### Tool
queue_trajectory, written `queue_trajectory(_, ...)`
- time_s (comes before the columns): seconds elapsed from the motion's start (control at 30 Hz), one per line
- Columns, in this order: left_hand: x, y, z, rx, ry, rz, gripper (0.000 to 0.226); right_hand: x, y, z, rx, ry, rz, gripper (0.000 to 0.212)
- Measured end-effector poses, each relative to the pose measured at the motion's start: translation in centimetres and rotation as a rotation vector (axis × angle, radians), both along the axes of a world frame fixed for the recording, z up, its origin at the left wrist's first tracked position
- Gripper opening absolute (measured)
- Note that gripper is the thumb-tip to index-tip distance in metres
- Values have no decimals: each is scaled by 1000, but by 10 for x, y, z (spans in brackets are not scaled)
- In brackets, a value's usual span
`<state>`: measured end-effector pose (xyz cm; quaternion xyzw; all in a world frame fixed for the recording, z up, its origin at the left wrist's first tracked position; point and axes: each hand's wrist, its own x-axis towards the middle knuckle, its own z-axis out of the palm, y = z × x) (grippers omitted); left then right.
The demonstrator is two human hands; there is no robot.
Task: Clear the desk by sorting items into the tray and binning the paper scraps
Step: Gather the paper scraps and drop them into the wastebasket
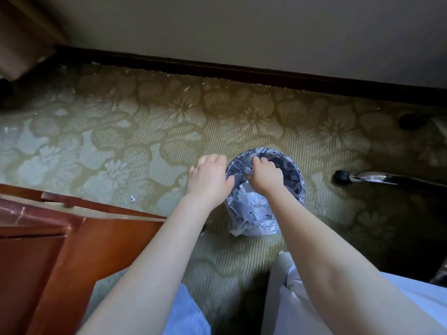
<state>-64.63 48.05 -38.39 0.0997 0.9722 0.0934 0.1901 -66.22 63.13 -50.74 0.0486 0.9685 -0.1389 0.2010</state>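
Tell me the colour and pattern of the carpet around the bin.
Olive-green carpet with a pale, large floral pattern; the head view shows it.

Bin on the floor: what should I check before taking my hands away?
1. Small round dark bin with clear plastic liner upright: ok.
2. White crumpled paper scraps inside it: ok.
3. Right hand empty: cannot tell, fingers curl over the opening.
4. Left hand off bin: not ok, thumb at rim.
5. Patterned green carpet scrap-free: not ok, one small white scrap lies there.
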Motion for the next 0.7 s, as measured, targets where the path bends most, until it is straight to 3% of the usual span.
queue_trajectory(0.1, 0, 2, 3, -3, -6, -1, 45, 5, 6, -5, 6, -126, -6, 57)
queue_trajectory(0.27, 2, 5, 15, -22, -34, -7, 43, 8, 18, 19, -9, -110, 14, 66)
queue_trajectory(0.7, 43, -8, 105, 23, 78, 88, 40, 60, 4, 176, -106, 231, 97, 40)
